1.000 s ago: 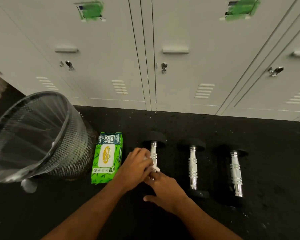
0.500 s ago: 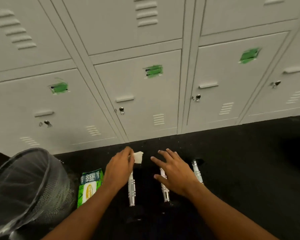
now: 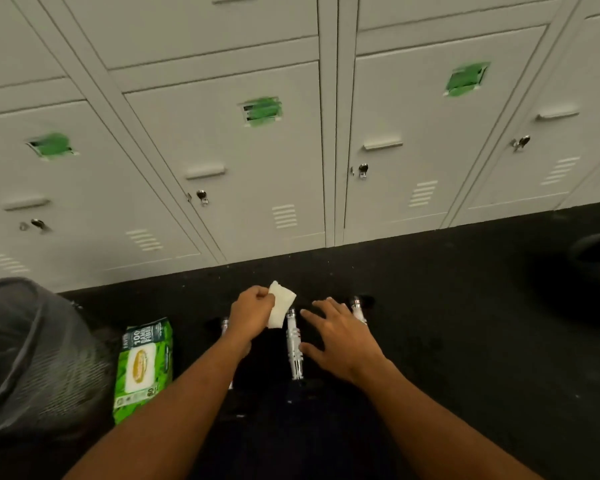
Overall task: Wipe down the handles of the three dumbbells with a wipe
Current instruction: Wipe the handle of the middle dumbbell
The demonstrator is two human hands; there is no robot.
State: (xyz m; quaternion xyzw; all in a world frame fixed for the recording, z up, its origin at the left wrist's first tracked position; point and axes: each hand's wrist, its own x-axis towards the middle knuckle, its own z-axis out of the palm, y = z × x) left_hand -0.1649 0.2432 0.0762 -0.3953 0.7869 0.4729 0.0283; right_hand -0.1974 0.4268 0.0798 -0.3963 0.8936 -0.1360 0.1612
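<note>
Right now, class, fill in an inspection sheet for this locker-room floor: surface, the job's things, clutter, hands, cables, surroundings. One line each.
Surface: dark speckled floor, dimly lit.
Job's things: three dumbbells side by side; middle dumbbell handle exposed, left dumbbell and right dumbbell mostly hidden behind the hands; white wipe folded, held off the handles; green wipes pack flat on the floor.
Clutter: dark object at the right edge, too blurred to identify.
Hands: left hand pinches the wipe; right hand open, fingers spread over the dumbbells.
Cables: nothing seen.
Surroundings: pale lockers with green tape patches; mesh bin at left.
</note>
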